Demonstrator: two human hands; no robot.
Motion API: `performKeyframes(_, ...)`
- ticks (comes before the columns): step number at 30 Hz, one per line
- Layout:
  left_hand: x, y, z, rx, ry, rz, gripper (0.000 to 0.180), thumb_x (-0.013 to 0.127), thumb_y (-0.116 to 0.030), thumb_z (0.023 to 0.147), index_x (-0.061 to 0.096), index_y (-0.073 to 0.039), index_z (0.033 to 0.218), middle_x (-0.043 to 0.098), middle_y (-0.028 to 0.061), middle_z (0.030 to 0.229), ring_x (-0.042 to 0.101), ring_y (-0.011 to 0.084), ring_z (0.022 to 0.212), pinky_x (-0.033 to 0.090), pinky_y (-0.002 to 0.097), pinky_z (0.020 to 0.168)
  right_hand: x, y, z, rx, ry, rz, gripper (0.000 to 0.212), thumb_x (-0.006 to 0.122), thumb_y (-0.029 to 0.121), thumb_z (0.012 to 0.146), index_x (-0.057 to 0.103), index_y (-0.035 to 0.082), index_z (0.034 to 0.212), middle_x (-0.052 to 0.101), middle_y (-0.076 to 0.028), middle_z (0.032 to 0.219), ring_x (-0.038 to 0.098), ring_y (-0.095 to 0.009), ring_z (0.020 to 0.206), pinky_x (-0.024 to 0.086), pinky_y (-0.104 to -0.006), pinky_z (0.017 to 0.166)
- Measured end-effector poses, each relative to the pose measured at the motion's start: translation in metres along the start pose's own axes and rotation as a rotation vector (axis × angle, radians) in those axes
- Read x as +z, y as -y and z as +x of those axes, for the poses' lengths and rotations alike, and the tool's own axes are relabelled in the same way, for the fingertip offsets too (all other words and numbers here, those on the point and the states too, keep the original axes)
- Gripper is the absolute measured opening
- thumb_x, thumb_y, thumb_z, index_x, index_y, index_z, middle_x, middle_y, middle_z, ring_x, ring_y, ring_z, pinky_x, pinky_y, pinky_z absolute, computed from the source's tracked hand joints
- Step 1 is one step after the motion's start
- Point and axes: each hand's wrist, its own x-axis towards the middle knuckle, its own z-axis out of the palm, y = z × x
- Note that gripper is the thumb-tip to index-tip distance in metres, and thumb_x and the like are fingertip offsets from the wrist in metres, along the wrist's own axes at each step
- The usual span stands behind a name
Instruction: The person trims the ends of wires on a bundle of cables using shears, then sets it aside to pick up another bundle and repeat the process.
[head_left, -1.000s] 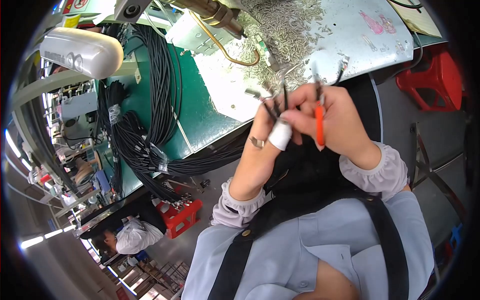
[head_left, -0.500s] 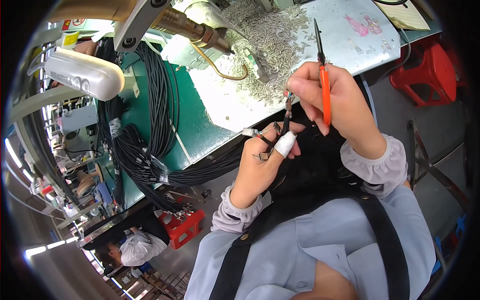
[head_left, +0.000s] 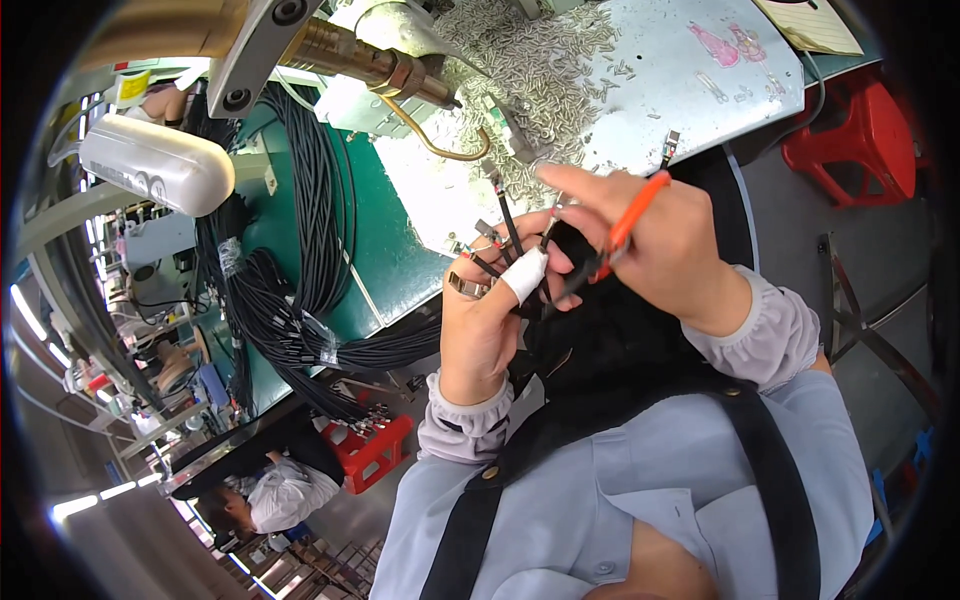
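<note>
My left hand (head_left: 482,315), its thumb wrapped in white, is closed around several black cables (head_left: 508,222) with metal connectors at their ends. The connectors fan out between its fingers. Close beside it, my right hand (head_left: 665,240) grips an orange-handled tool with slim dark jaws (head_left: 636,212), now pointing down toward the left hand. The right thumb and index finger reach to a cable end at the left fingertips; their exact contact is hard to make out. A metal connector (head_left: 671,140) on a short dark lead sticks up behind the right hand.
Many small metal pieces (head_left: 540,75) lie heaped on the white work surface (head_left: 670,60). A machine with a brass-coloured nozzle (head_left: 370,65) overhangs it. Bundled black cables (head_left: 300,200) cover the green table at left. Red stools (head_left: 850,150) stand right and lower left; another person (head_left: 285,495) sits beyond.
Both hands have moved left. The orange-handled tool has swung from pointing up to pointing down. A connector now shows behind the right hand, and the cables in the left hand have shifted.
</note>
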Motion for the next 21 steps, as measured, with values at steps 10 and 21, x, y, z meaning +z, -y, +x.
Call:
performKeyframes(10, 0.000, 0.003, -0.006, 0.145, -0.213, 0.215, 0.019, 0.056, 0.004, 0.076, 0.057, 0.004, 0.094, 0.058, 0.0074, 0.079, 0.053, 0.0099, 0.060, 0.042, 0.0194, 0.058, -0.005, 0.005, -0.005, -0.143, 0.123, 0.038, 0.021, 0.064, 0.007, 0.072, 0.060, 0.004, 0.093, 0.058, -0.003, 0.064, 0.053, -0.013, 0.048, 0.037, -0.0214, 0.041)
performKeyframes(21, 0.011, 0.012, -0.010, 0.585, -0.330, 0.728, 0.015, 0.063, 0.007, 0.071, 0.059, 0.003, 0.085, 0.056, 0.0019, 0.076, 0.047, 0.0045, 0.061, 0.036, 0.0161, 0.055, 0.000, 0.029, -0.006, 0.648, 0.173, 0.756, 0.008, 0.053, 0.006, 0.084, 0.053, -0.002, 0.084, 0.058, -0.006, 0.068, 0.054, -0.008, 0.050, 0.041, -0.0195, 0.046)
